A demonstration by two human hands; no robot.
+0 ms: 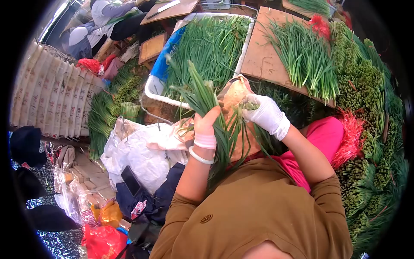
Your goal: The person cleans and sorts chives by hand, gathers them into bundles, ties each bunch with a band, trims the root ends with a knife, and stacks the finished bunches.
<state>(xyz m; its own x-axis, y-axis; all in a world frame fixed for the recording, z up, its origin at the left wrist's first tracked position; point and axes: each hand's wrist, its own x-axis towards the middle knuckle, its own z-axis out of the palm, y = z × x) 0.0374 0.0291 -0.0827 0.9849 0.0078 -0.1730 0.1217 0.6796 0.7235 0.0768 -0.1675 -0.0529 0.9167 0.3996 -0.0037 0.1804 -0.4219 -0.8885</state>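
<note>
The left hand (207, 121) wraps its fingers closed around one thick bunch of long green stalks (199, 91); just beside, the white-gloved right hand (268, 115) pinches one smaller green clump (249, 105) between nearly closed fingers. Drooping green strands (266, 141) below the fingers, uncountably tangled, could slip out if either grip slackens. One white rectangular crate (151, 87) stands beyond them.
</note>
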